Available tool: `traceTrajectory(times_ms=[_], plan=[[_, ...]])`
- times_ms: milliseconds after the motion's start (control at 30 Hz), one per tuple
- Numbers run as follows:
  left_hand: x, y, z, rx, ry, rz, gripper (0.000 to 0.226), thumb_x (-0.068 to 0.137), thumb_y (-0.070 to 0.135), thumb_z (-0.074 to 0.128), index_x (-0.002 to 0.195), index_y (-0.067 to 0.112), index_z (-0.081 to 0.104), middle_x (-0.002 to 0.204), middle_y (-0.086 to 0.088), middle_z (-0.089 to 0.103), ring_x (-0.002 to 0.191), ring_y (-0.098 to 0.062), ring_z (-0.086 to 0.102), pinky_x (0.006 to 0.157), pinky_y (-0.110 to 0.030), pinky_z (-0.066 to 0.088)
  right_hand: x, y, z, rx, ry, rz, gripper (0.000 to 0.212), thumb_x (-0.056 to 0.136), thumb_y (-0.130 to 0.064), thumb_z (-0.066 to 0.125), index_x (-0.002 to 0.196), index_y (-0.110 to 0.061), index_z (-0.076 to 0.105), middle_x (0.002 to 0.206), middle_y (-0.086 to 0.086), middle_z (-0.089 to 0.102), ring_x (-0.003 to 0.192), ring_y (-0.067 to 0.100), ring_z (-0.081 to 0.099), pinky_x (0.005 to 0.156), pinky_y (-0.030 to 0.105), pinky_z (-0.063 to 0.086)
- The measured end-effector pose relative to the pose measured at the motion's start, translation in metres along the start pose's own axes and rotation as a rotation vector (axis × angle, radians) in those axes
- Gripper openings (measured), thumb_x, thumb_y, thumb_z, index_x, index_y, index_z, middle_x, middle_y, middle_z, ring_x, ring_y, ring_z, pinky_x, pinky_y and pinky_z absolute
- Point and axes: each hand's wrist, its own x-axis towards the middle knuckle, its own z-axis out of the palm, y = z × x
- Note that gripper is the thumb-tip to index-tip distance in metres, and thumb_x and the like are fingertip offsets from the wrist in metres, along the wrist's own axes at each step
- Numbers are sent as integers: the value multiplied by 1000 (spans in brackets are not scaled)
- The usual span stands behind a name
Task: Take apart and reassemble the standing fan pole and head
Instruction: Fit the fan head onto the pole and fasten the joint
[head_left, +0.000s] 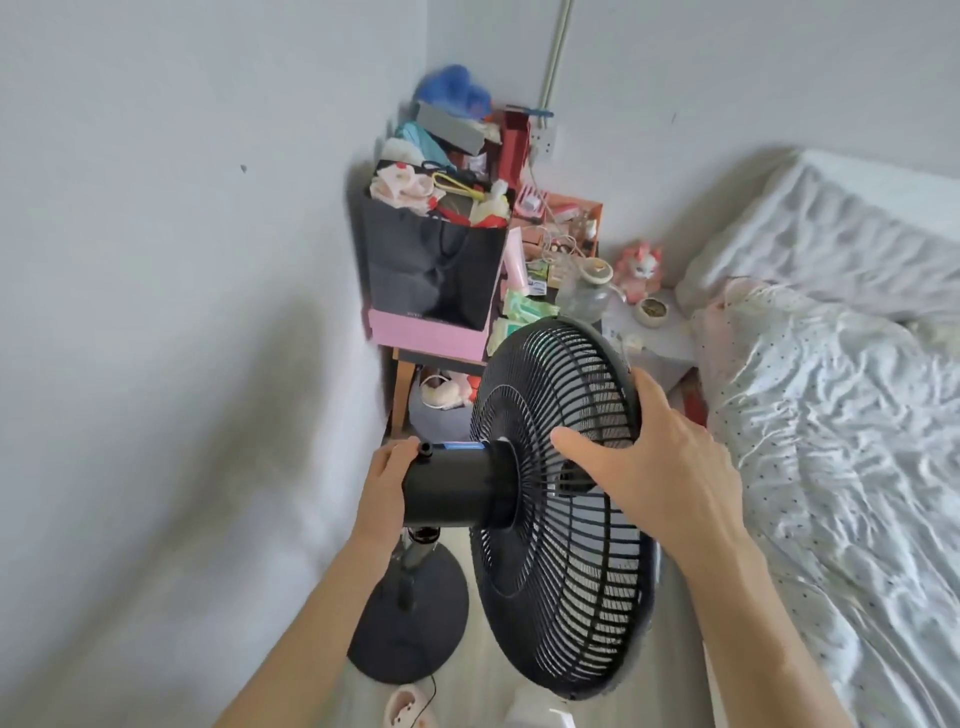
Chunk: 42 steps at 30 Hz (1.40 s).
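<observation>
Centrally, a black fan head (561, 519) is filling the middle of the frame, turned so its front is facing right, towards a bed (831, 415). Its round cage (566, 613) of thin curved ribs is taking up most of the view. A smooth cylindrical housing (452, 488) is sticking out to the left, with a small knob (426, 449) on top. Below the housing, a grey pole (410, 566) is dropping to a round black base (410, 634) on the floor at lower centre. The housing is hiding most of the joint, so whether the head is seated on the pole is not showing.

The left hand (382, 488) is cupping the rear end of the housing, thumb on top, fingers wrapping behind it out of sight. The right hand (660, 467) is spreading wide over the back of the cage, thumb lying on the ribs and fingers hooking over the rim at upper right. That grip is looking broad rather than tight.

The head is probably handling back-heavy, with most weight in the housing. The housing is looking stiff and smooth, perhaps slippery, so a full wrap is suiting it. The ribs are looking thin and springy, and the rim is appearing the firmer place to hold. The pole is looking rigid.
</observation>
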Motion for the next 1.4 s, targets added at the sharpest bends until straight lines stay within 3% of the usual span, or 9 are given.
traceTrajectory(times_ms=[133,267,400,533,800,900,1033,1200,1400], plan=[[-15,-9,-2,-25,-1,6,29,99,50,46,115,28,56,112,-4,61,100,-20,60,65,-28,54,-2,8,2,0,7,-4,97,67,-88,50,147,-41,21,132,-3,62,117,34,59,95,53,49],[-17,-15,-20,-262,-36,-6,66,85,65,56,129,15,60,130,-13,65,120,-31,61,104,-51,48,-10,14,10,-8,20,1,97,69,-88,51,147,-38,22,131,2,61,116,37,59,94,54,49],[-11,-33,-50,-222,58,-28,38,105,39,40,130,18,59,125,-6,66,122,-29,58,110,-52,41,-16,9,25,-70,196,-137,98,75,-67,66,150,-19,27,148,16,44,137,40,36,110,56,34],[-2,-59,-67,79,-28,-35,36,91,-8,51,125,4,55,108,-12,64,82,-12,60,63,-15,49,-19,-14,38,-104,323,-429,88,73,-47,79,144,-11,41,146,19,46,142,41,28,118,57,26],[3,-75,-59,574,-180,103,36,80,-5,62,86,28,48,80,9,56,73,-11,53,61,-24,40,-1,-75,104,-356,-300,-660,113,69,-60,73,157,-29,9,160,3,28,149,29,20,121,51,23],[15,-81,-62,627,-186,81,36,79,8,69,108,21,54,100,1,65,92,-23,60,72,-32,44,15,-88,130,-331,-524,-613,124,63,-57,80,158,-30,4,154,4,38,140,29,39,113,54,34],[29,-100,-73,670,-207,-48,81,79,13,72,149,23,34,134,-6,59,106,-25,60,77,-29,44,21,-87,148,-238,-474,-635,111,58,-61,80,150,-28,27,141,-2,49,129,24,48,109,48,40],[43,-127,-89,784,-244,-130,71,84,16,65,145,27,32,123,-7,62,90,-25,60,71,-32,43,20,-82,155,-185,-424,-668,103,66,-57,80,151,-30,28,147,-5,44,137,19,38,120,50,18],[72,-146,-95,880,-190,-157,75,76,22,67,144,23,36,129,-9,57,103,-27,61,84,-41,54,21,-77,156,-143,-389,-630,98,65,-54,81,148,-33,34,143,-6,46,132,20,42,118,48,26]])
